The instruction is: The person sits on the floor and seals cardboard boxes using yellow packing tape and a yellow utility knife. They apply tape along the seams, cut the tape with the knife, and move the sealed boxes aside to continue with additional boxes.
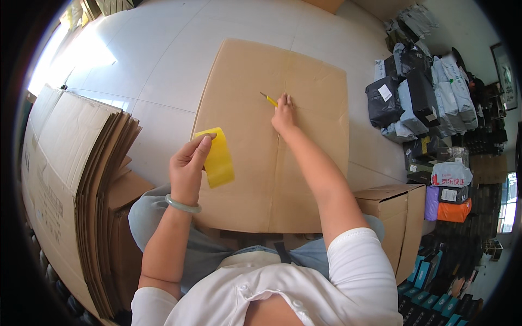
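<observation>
A large brown cardboard box (244, 81) lies before me with its broad face up, a seam running down its middle. My left hand (187, 163) pinches a strip of yellow tape (219, 163) between thumb and fingers; the strip hangs above the box's left side. Over the far part of the box, my right hand (284, 114) is closed around a yellow utility knife (270, 100). The knife's tip points away to the left, close to the cardboard; whether it touches cannot be made out. Part of its handle is hidden in the hand.
Flattened cardboard sheets (65, 163) stand stacked at my left. A smaller carton (394, 217) is by my right knee. Bagged parcels (386, 103) are piled along the right, with teal and black boxes (429, 282) at the lower right. Pale floor tiles (163, 49) surround the big box.
</observation>
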A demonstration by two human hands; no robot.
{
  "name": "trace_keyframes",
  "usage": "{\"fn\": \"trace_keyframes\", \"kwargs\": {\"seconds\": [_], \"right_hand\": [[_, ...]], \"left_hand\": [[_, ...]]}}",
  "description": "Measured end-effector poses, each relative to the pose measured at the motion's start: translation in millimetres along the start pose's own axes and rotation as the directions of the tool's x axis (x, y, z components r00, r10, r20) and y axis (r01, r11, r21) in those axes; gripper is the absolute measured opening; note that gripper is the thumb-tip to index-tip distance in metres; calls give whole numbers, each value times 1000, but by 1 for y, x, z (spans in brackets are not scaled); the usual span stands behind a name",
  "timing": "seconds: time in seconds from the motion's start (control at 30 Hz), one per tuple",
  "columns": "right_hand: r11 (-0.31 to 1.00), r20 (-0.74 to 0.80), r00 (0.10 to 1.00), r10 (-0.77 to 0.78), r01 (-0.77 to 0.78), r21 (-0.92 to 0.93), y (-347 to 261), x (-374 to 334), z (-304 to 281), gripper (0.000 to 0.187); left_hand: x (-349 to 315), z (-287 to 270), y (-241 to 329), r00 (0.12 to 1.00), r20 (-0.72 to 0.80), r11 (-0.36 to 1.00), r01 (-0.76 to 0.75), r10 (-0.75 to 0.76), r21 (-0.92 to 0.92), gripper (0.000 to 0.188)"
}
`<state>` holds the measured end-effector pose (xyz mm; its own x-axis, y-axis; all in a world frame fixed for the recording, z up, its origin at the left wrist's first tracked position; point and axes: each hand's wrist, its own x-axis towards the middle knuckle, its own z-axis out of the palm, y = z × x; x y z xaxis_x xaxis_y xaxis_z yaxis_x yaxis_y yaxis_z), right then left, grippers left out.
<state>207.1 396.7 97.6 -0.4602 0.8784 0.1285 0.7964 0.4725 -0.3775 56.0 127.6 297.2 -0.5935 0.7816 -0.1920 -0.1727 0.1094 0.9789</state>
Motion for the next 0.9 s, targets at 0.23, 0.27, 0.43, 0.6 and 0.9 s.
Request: {"fn": "trace_keyframes", "kwargs": {"seconds": [0.23, 0.27, 0.43, 0.6, 0.9], "right_hand": [[999, 37, 999, 8, -6, -38, -5, 2, -5, 43], [999, 74, 997, 23, -20, -45, -10, -8, -13, 43], [996, 159, 986, -52, 39, 86, -15, -70, -35, 46], [998, 26, 999, -30, 28, 56, -12, -35, -17, 46], [998, 26, 998, 62, -62, -7, -17, 7, -24, 33]], "left_hand": [[0, 6, -2, 999, 28, 998, 33, -32, -50, 28], [0, 6, -2, 999, 24, 998, 34, -33, -52, 28], [-1, 4, 0, 1000, -8, 999, -18, 17, -47, 27], [-4, 7, 0, 1000, 25, 1000, 6, -5, -25, 27], [-1, 7, -4, 997, 58, 996, 55, -51, -68, 28]]}}
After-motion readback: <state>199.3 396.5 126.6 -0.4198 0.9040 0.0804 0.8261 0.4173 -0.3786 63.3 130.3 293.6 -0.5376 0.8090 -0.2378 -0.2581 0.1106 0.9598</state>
